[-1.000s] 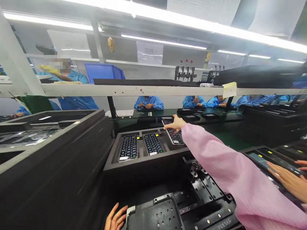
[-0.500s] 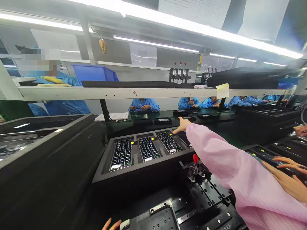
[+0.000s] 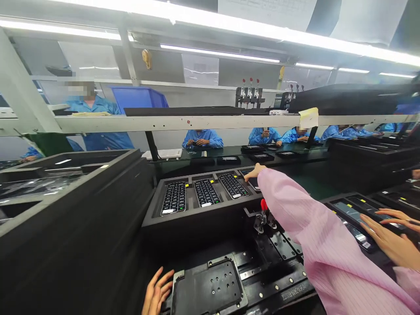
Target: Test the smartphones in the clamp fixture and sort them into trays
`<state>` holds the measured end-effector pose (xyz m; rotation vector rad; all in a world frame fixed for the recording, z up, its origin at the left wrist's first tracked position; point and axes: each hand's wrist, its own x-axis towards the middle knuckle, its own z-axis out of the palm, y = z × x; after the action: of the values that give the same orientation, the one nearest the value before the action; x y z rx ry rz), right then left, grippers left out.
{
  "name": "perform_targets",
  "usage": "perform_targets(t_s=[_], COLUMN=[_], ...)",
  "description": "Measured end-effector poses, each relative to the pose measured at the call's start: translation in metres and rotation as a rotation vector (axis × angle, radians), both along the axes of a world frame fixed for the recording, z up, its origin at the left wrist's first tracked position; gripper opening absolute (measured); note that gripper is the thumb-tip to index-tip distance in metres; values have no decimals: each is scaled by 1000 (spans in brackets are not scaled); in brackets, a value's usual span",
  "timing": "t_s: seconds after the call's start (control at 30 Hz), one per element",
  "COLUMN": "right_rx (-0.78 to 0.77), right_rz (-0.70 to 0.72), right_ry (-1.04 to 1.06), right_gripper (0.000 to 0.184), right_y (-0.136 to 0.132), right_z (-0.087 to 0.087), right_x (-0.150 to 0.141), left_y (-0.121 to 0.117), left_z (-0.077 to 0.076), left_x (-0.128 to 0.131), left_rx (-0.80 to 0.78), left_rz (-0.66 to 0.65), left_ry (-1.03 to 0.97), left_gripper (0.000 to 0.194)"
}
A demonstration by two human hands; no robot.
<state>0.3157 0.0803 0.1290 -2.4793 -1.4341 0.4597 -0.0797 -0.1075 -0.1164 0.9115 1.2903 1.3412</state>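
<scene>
My left hand (image 3: 157,292) is at the bottom, fingers stretched out beside the left edge of a black metal fixture plate (image 3: 205,286) with small holes. My right arm, in a pink sleeve, reaches forward across the bench. At its end my right hand (image 3: 254,172) is over the far right slot of a black foam tray (image 3: 151,218), fingers extended at a dark flat panel (image 3: 255,186); the sleeve and hand partly cover it. Several phone-sized panels with white grid markings and yellow tabs lie in the tray, among them a left panel (image 3: 174,197) and a middle panel (image 3: 206,193).
A red-tipped toggle clamp (image 3: 262,214) stands below my right forearm. Tall black foam boxes (image 3: 98,210) rise at left. At right a co-worker's hands (image 3: 390,236) rest over another tray of panels. A white shelf beam (image 3: 197,124) crosses ahead; people in blue sit beyond.
The view has shifted, bringing more of the fixture and my left hand into sight. My right hand has lowered toward the far right slot. The co-worker's hands remain at their tray.
</scene>
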Motion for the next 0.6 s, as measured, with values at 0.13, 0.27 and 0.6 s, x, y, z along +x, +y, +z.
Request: perform_targets(t_s=[0.13, 0.27, 0.6], right_rx=[-11, 26, -62], right_rz=[91, 221, 1030], right_ry=[262, 472, 590], right_gripper=[37, 46, 115], right_y=[-21, -42, -147], right_z=[23, 53, 1], right_x=[7, 6, -120], left_y=[-8, -9, -7], left_z=[10, 11, 14], left_x=[3, 2, 1], left_rx=[16, 41, 120], left_rz=[-34, -80, 35], left_ry=[8, 2, -62], left_gripper=[58, 52, 50])
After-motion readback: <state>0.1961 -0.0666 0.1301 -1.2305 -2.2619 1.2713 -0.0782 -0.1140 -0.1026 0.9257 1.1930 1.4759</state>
